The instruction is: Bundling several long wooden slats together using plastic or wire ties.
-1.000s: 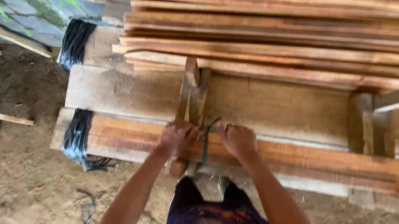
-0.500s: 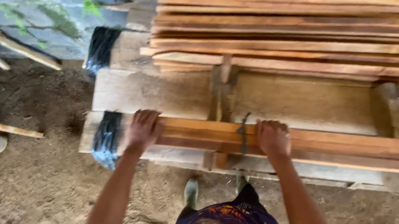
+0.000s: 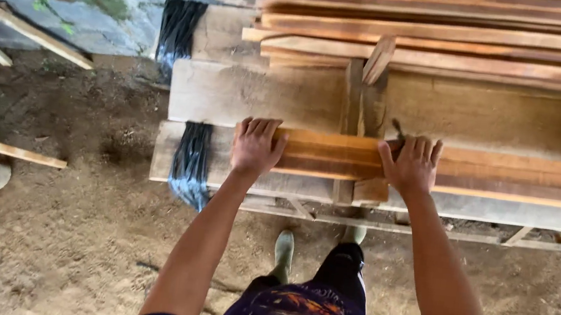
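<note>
While the person leans over the low wooden bench, both hands rest on a bundle of reddish planks lying lengthwise along the front of the tabletop. The left hand lies palm down over the near end of the bundle, fingers spread flat and curled slightly over the far edge, pressing rather than clutching. The right hand sits further along the same planks, fingers likewise laid across the top, with a thin dark strap or cord poking up just beside its fingertips; whether the hand actually pinches that cord I cannot tell.

A black plastic wrap hangs over the left end of the bench, just beside the left hand, and another dark bundle of it sits further back. Behind the hands a much larger stack of planks is piled across the rear of the bench, with short upright blocks between. Loose boards lie on the dirt floor to the left.

As for progress, the front planks look gathered and squared up at the left end, yet no tie is visibly fastened around them, so I judge the bundling is only partly done and securing it remains
</note>
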